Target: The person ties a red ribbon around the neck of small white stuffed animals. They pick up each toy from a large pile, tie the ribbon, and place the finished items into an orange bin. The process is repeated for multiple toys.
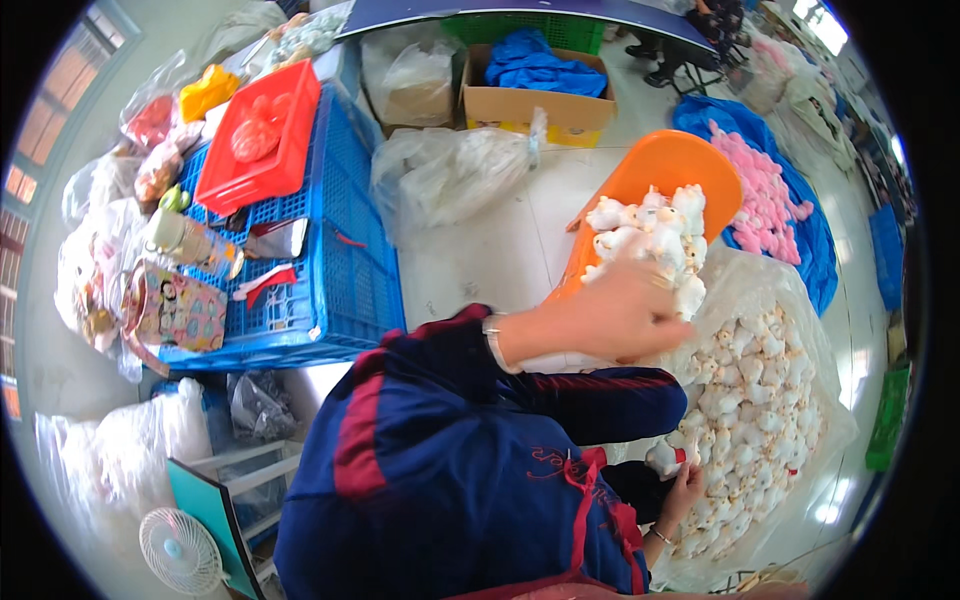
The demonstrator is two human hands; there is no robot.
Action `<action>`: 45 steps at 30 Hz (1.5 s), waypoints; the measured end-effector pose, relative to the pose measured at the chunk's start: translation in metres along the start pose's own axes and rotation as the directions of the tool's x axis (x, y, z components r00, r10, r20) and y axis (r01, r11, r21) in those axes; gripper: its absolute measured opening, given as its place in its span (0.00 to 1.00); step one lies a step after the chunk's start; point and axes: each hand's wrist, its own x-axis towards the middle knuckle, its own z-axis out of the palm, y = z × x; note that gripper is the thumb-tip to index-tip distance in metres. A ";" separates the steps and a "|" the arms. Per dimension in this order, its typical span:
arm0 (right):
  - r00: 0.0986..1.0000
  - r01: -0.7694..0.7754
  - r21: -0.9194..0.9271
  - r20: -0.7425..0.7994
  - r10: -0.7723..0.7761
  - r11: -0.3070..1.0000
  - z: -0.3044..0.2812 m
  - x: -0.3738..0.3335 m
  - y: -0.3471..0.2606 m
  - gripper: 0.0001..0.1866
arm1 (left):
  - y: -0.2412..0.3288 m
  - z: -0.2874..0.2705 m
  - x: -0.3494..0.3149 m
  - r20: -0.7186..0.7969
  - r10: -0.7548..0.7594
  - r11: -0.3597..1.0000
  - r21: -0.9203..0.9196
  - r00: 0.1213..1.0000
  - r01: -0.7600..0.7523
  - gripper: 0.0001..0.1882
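Observation:
My left hand (615, 310) reaches across in front of the orange scoop-shaped bin (655, 155), over a heap of small white plush toys (655, 230) inside it. Its fingers look bent but are smeared by motion, so I cannot tell whether anything is in them. Lower down, my right hand (680, 497) pinches a small white plush toy (663, 458) with a red band on it. Below and beside that hand lies a large clear plastic sheet or bag (835, 400) spread with many similar white plush toys (745, 430) with tan marks.
On the left, a blue plastic crate (350, 270) bears a red basket (300, 170), a bottle (180, 235) and a patterned bag (180, 310). Pink plush toys (760, 190) lie on blue sheeting at the far right. A cardboard box (540, 105) stands behind; a fan (180, 550) is near left.

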 end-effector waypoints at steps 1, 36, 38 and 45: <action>1.000 0.007 0.007 0.019 -0.008 1.000 0.001 0.004 0.001 0.12 | -0.018 -0.009 -0.025 -0.139 -0.076 0.994 0.072 0.987 0.087 0.12; 0.967 0.010 -0.034 -0.253 -0.018 0.999 0.022 -0.020 -0.029 0.08 | 0.109 -0.167 0.091 -0.028 0.665 0.513 0.743 0.746 -0.429 0.36; 0.965 0.015 -0.043 -0.262 -0.026 0.999 0.023 -0.021 -0.027 0.08 | 0.108 -0.155 0.092 0.035 0.612 0.530 0.724 0.790 -0.442 0.36; 0.985 -0.007 -0.109 -0.170 -0.012 0.994 0.019 -0.019 -0.033 0.08 | 0.062 -0.121 0.134 -0.275 0.921 0.385 0.754 0.277 -0.533 0.43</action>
